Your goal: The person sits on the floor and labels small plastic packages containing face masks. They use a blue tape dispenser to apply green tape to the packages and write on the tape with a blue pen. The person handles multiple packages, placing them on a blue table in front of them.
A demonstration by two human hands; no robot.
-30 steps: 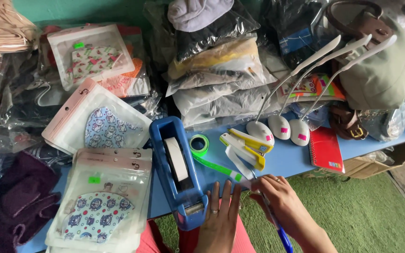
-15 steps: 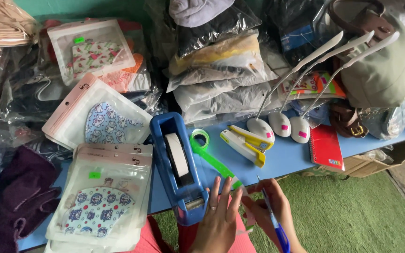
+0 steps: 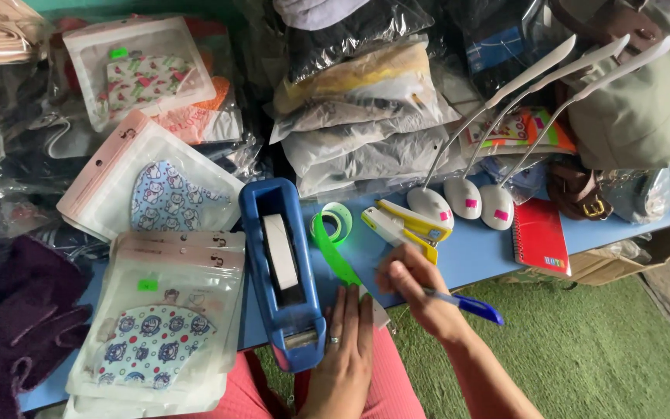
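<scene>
The green tape strip (image 3: 335,256) lies at the bench (image 3: 474,256) front edge beside the blue dispenser (image 3: 281,271). Left hand (image 3: 347,349) fingers press together, flat on its end; right hand (image 3: 412,283) pinches a blue pen (image 3: 467,304). Keep the strip pinned taut.

We see a blue table (image 3: 471,260) across the middle, with a green carpet floor (image 3: 583,349) at 5 o'clock, a green wall (image 3: 118,9) at 11 o'clock, and soft daylight everywhere.
</scene>
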